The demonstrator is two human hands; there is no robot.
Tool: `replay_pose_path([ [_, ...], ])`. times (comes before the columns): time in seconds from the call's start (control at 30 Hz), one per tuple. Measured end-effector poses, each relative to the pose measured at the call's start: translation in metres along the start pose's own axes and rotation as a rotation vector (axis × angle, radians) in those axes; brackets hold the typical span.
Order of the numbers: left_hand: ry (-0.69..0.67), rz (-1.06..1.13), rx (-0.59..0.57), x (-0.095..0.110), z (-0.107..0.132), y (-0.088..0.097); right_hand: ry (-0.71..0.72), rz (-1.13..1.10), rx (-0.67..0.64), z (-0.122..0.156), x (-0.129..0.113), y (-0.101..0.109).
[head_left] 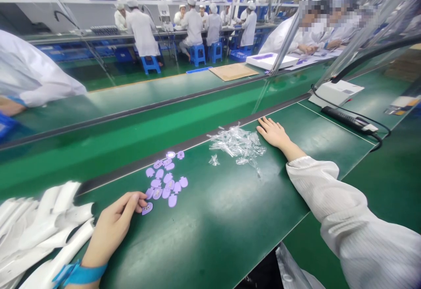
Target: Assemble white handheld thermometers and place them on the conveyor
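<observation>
Tabletop (204, 232): tag (148, 209) perhaps against left hand (116, 216)

The room is bright, the light even and apparently from overhead, with only faint shadows. Hazy patches of glare lie on the green bench (204, 227), and the clear plastic scraps (235, 142) catch sharp white glints. The white parts (36, 232) at lower left and a co-worker's sleeve (42, 69) at far left look smeared. The wide view tilts and stretches toward its edges; distant workers (141, 30) appear soft, and mosaic blocks (338, 15) mask an area at upper right.
</observation>
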State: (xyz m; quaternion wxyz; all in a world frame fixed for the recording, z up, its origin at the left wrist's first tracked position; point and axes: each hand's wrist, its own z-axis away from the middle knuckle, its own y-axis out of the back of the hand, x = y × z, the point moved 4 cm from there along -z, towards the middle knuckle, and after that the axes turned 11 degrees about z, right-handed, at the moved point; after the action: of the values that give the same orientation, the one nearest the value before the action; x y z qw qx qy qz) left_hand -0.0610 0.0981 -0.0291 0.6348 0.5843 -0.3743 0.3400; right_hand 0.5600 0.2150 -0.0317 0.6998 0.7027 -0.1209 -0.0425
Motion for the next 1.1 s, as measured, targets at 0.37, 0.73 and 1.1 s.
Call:
replay_pose_path([
  [0.37, 0.013, -0.001, -0.007, -0.002, 0.0, -0.001, 0.046, 0.013, -0.01, -0.001, 0.002, -0.003],
  [0.73, 0.021, 0.009, -0.019, -0.002, 0.001, -0.001, 0.028, 0.0, -0.001, 0.001, 0.0, -0.001],
  [1.1, -0.011, 0.001, 0.003, 0.004, 0.0, -0.002, -0.096, 0.041, 0.133, 0.009, 0.0, 0.007],
])
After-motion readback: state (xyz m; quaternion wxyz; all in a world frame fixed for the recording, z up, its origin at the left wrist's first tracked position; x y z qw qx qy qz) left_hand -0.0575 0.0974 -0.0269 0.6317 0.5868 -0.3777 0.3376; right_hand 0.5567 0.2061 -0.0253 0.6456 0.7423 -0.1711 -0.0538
